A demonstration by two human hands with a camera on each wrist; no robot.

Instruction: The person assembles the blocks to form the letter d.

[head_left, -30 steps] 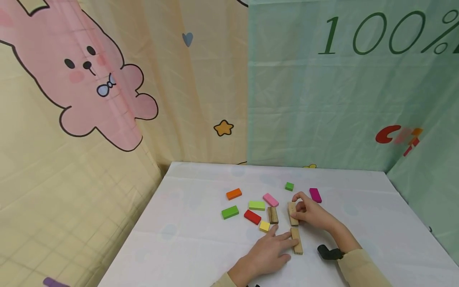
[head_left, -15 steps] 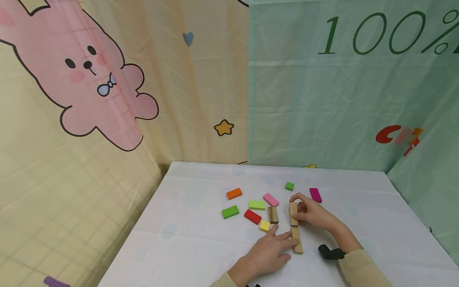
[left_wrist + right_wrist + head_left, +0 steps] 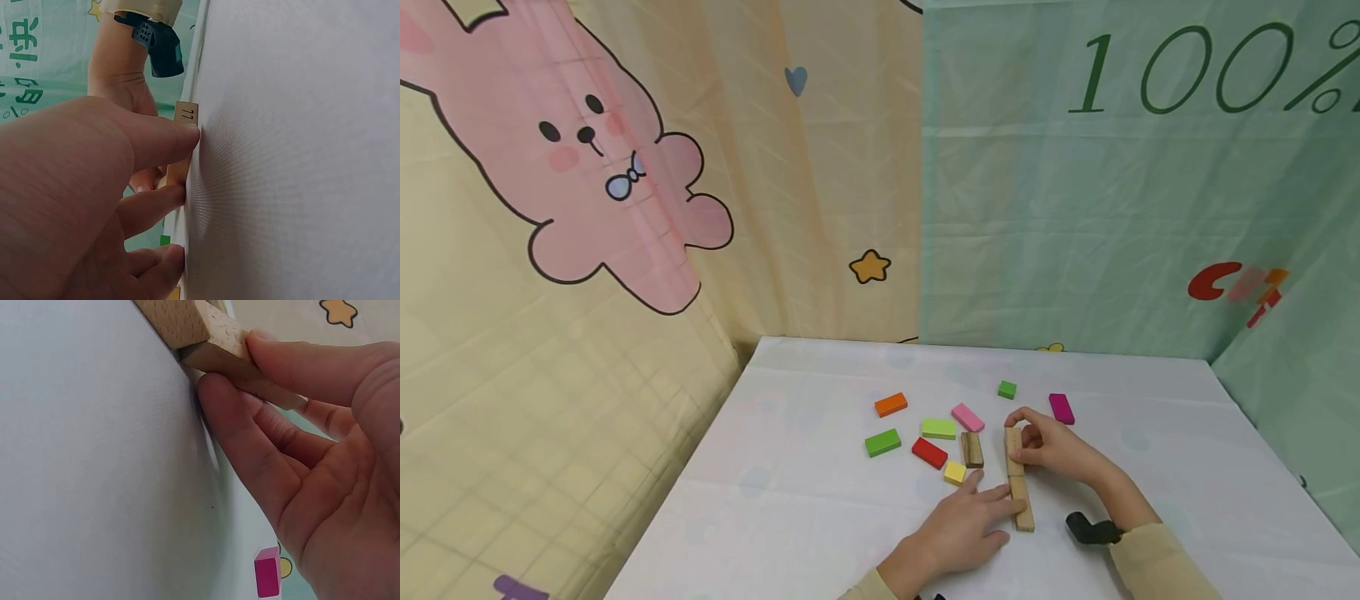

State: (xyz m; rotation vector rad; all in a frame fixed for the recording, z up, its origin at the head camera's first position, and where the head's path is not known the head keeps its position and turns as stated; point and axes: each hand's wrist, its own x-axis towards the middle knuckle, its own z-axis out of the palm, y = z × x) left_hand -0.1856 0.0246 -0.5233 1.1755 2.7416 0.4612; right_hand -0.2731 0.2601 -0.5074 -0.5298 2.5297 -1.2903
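Observation:
Two natural wooden blocks lie end to end in a line on the white table in the head view. My right hand (image 3: pixel 1056 446) pinches the far wooden block (image 3: pixel 1013 442) between thumb and fingers; in the right wrist view the thumb presses that block (image 3: pixel 234 362) from one side. My left hand (image 3: pixel 955 529) rests nearer, palm down, with fairly straight fingers touching the near wooden block (image 3: pixel 1021 521). Part of this block (image 3: pixel 186 111), marked with dark printing, shows behind the left thumb in the left wrist view. Left of the line lies another wooden block (image 3: pixel 972 450), striped brown.
Around the hands on the white table (image 3: pixel 775 500) are scattered coloured blocks: yellow (image 3: pixel 955 473), red (image 3: pixel 929 452), lime (image 3: pixel 938 429), pink (image 3: pixel 967 417), green (image 3: pixel 883 442), orange (image 3: pixel 891 405), a small green one (image 3: pixel 1007 389) and magenta (image 3: pixel 1062 408). Printed curtains hang behind.
My right hand has drawn the far wooden block slightly nearer, and the small gap between the two blocks has closed. My left hand has stayed in place.

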